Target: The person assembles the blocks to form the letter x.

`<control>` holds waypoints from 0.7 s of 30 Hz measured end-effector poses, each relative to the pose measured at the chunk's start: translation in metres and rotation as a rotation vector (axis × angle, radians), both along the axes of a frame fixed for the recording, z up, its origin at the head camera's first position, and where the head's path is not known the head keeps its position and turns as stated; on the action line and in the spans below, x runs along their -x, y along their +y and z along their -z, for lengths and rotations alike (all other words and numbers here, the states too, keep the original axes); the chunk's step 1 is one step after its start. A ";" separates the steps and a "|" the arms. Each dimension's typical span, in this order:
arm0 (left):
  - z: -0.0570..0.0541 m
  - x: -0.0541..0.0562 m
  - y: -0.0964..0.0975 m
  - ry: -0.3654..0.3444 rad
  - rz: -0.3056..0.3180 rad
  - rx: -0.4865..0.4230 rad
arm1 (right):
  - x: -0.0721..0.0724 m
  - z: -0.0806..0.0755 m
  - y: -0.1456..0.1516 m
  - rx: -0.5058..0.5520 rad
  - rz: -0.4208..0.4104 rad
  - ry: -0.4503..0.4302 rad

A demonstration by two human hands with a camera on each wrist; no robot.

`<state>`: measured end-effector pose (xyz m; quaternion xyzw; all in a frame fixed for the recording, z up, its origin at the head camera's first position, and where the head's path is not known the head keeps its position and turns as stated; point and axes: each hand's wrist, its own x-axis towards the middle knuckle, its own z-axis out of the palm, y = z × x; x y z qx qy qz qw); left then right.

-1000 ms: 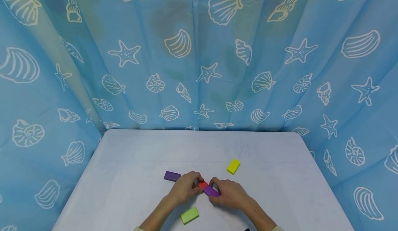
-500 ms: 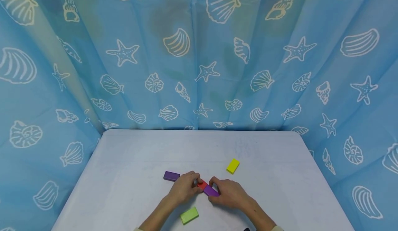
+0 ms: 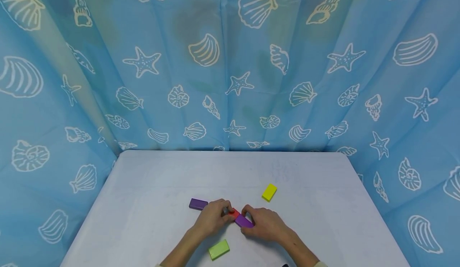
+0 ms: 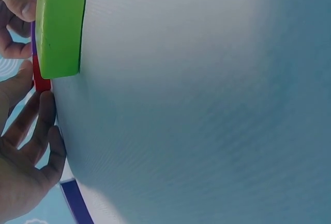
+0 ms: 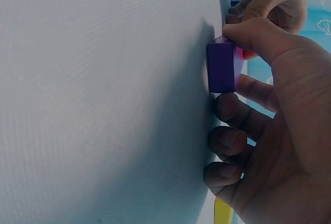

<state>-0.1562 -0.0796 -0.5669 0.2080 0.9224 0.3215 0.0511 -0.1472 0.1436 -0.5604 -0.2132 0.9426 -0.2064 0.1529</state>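
Observation:
My left hand (image 3: 213, 216) pinches a red block (image 3: 235, 214) between thumb and fingers at the middle of the table. End to end with it lies a purple block (image 3: 243, 221), which my right hand (image 3: 266, 224) grips by its sides. In the right wrist view the purple block (image 5: 221, 68) shows its end face, thumb on one side and fingertips on the other. The left wrist view has the red block (image 4: 40, 76) partly hidden behind a green block (image 4: 60, 31). Much of the red block is covered by the left fingers.
A dark purple block (image 3: 198, 204) lies just left of the left hand. The light green block (image 3: 219, 250) is nearer the front, between the forearms. Farther back on the right sits a yellow block (image 3: 269, 192). The white table (image 3: 151, 179) ends at a blue shell-patterned curtain (image 3: 201, 83).

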 end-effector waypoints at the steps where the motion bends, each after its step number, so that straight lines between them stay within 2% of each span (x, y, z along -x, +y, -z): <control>1: 0.000 0.000 0.000 0.003 -0.002 -0.001 | 0.000 0.000 0.000 0.000 0.000 -0.001; 13: 0.002 -0.002 0.001 0.012 -0.017 -0.007 | 0.001 0.000 0.000 0.002 -0.007 0.006; 21: 0.003 0.001 0.000 0.016 -0.007 -0.024 | 0.000 0.000 0.000 0.006 -0.011 0.024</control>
